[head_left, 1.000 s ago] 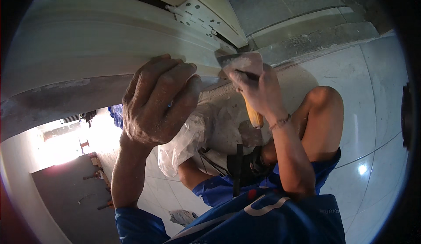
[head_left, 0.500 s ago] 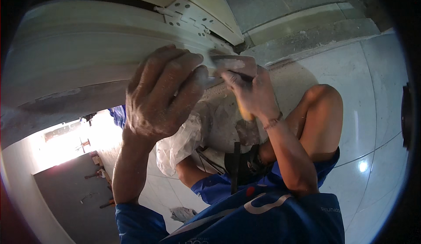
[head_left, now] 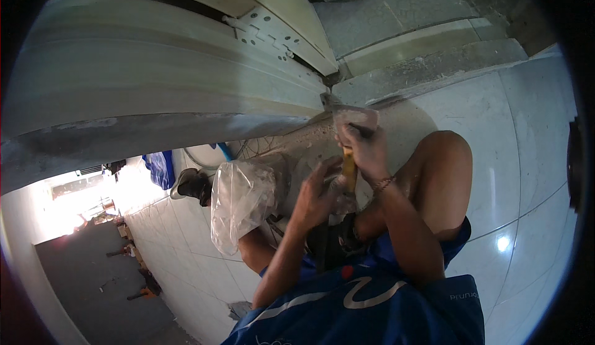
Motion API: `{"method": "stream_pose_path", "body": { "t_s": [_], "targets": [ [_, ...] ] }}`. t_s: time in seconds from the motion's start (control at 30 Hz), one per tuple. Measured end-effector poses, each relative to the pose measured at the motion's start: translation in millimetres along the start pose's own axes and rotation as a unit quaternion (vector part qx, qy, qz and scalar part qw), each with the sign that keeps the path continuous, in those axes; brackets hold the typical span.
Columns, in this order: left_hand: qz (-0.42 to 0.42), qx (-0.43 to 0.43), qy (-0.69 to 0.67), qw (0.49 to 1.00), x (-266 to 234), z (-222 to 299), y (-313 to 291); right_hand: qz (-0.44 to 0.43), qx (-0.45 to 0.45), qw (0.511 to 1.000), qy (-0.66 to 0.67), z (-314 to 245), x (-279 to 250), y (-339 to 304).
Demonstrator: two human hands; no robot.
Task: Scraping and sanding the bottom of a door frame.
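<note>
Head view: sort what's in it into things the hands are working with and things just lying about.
In use:
- putty knife with yellow handle, held in the right hand
- left hand, close by the handle
- door frame base, at the blade

Lying about:
- clear plastic bag
- blue cloth
- dark shoe

We have a single view, from a fisheye camera worn on the head, looking steeply down along the body toward the white tiled floor (head_left: 533, 159). It sits close to the work: the left hand (head_left: 319, 193) and right hand (head_left: 365, 150) fill the middle, our forearms rising from the lower edge over blue clothing (head_left: 372, 308). The pale door frame (head_left: 155, 78) crowds the upper left, its straight edges bowed by the lens. A dark round rim closes the picture at the corners. There is no second view to share any part.
</note>
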State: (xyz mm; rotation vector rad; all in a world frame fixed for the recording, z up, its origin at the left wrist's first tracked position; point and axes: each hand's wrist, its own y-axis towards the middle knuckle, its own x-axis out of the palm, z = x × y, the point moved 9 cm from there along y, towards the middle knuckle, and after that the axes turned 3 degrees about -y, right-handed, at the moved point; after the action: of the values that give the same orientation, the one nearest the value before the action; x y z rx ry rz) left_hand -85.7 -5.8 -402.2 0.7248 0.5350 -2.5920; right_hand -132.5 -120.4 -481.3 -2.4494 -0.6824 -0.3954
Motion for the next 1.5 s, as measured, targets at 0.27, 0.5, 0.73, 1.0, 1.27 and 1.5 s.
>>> {"method": "stream_pose_path", "body": {
  "t_s": [0.27, 0.5, 0.73, 1.0, 1.27, 1.5],
  "targets": [
    [-0.023, -0.150, -0.318, 0.936, 49, -55, 3, 0.031, -0.142, 0.964, -0.223, -14, 8, -8],
    [0.063, -0.114, -0.366, 0.921, 52, -68, 21, 0.016, -0.386, 0.880, -0.277, -62, 35, -16],
    [0.025, -0.159, -0.317, 0.935, 53, -50, 27, -0.028, -0.222, 0.912, -0.345, -46, 30, 10],
    [0.127, -0.098, -0.417, 0.895, 47, -58, 16, 0.017, -0.246, 0.943, -0.225, -42, 36, -8],
    [0.133, -0.123, -0.311, 0.933, 44, -45, 20, -0.014, -0.249, 0.939, -0.236, -55, 39, -5],
    [0.123, -0.177, -0.260, 0.941, 44, -46, 29, -0.051, -0.158, 0.932, -0.324, -18, 25, 28]
  ]
}}
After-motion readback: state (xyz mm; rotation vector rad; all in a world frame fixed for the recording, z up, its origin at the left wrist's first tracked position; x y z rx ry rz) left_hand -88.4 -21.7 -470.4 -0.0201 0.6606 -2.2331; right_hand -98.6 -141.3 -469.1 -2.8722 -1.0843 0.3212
